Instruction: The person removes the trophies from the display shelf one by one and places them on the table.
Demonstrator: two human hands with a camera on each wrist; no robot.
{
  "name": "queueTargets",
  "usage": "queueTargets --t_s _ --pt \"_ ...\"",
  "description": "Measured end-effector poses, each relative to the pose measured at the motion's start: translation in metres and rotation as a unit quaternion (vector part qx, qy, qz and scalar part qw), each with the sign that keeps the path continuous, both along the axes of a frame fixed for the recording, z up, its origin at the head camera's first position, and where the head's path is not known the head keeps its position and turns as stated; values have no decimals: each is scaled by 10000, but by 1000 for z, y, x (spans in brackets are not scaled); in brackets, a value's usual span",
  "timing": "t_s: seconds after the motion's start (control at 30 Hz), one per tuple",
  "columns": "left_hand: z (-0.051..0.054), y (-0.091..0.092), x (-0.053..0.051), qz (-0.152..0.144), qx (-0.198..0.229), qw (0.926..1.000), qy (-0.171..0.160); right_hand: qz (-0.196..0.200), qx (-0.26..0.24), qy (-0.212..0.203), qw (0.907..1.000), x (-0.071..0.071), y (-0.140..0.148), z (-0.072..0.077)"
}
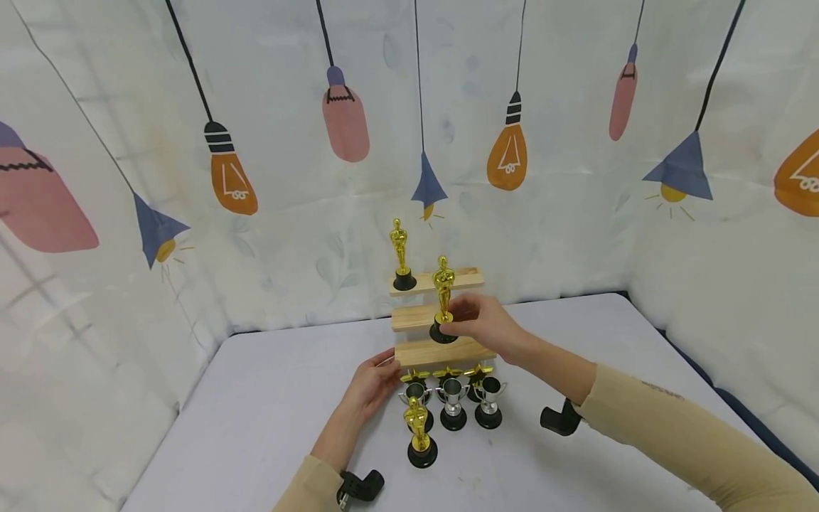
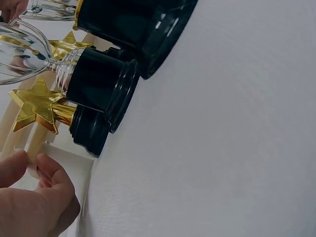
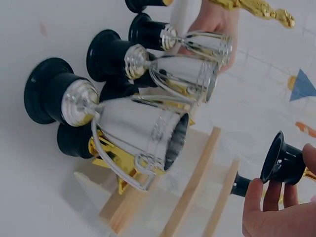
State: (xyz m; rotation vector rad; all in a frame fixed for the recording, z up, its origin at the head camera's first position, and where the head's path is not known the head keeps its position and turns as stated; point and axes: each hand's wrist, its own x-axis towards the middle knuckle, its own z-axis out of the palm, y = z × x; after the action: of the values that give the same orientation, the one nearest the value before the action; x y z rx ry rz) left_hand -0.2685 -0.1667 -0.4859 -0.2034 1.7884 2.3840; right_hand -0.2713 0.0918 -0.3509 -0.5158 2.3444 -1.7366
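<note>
My right hand (image 1: 489, 323) holds a gold figure trophy (image 1: 443, 284) by its black base (image 3: 284, 163), upright in front of the middle step of a three-tier wooden display stand (image 1: 435, 353). At the left end of the lowest step, my left hand (image 1: 373, 385) pinches the wood between thumb and finger, as the left wrist view shows. A second gold figure trophy (image 1: 399, 249) stands at the left of the top step. In front of the stand, a third gold figure trophy (image 1: 418, 427) is on the table.
Three silver cup trophies (image 1: 452, 392) on black bases form a row before the stand. Gold star trophies (image 2: 38, 104) stand behind them, partly hidden. The table has a white cover (image 1: 281, 398). Behind hangs a white curtain (image 1: 288, 235) printed with lamps.
</note>
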Motion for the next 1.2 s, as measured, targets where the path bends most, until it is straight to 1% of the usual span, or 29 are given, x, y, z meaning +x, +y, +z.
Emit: queueTargets --t_s 0.27,0.37,0.47,0.6,0.83,1.0,1.2 --pt "2 1 -2 6 -28 10000 18 122 26 -17 9999 19 9 -5" --pt "2 1 -2 7 -22 10000 34 187 -8 -2 9998 25 12 -9" --pt "0 1 -2 -26 -5 9999 131 229 -38 6 9997 33 15 -12" --pt "-2 1 -3 -41 -9 9997 240 404 -146 67 9991 43 20 -14" --pt "-3 1 -5 7 23 9999 170 643 -227 -2 9977 59 23 -16" --pt "-3 0 -5 40 16 9999 118 769 -274 -79 9966 69 23 -20" --pt "-3 1 -4 -21 2 9998 191 877 -356 -161 9954 79 24 -25"
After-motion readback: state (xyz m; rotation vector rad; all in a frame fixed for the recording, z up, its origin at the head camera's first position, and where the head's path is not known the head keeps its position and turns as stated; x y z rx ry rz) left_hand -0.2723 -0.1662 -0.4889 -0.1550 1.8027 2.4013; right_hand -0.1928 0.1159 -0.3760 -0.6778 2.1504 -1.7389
